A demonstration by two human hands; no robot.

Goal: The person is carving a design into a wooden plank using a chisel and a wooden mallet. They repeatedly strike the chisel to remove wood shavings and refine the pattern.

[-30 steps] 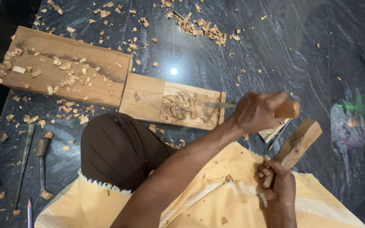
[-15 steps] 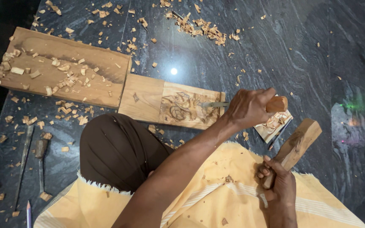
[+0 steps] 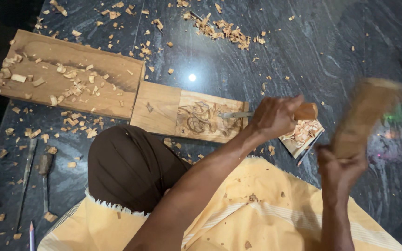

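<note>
Gripping a wood chisel (image 3: 275,113) by its rounded wooden handle, the left hand (image 3: 273,118) is closed tight; the steel blade lies across the carved wooden panel (image 3: 189,117) on the dark stone floor (image 3: 303,56). The right hand (image 3: 340,167) is clenched around the lower end of a wooden mallet (image 3: 366,116), raised and blurred. Mallet: likely dense, stiff, best held low on the shaft. Chisel: rigid, sharp-edged, to be taken by the handle only. Panel: hard, its relief work probably chip-prone. Nearby: larger plank (image 3: 70,74), small carved tile (image 3: 301,135), wood shavings (image 3: 224,30).
</note>
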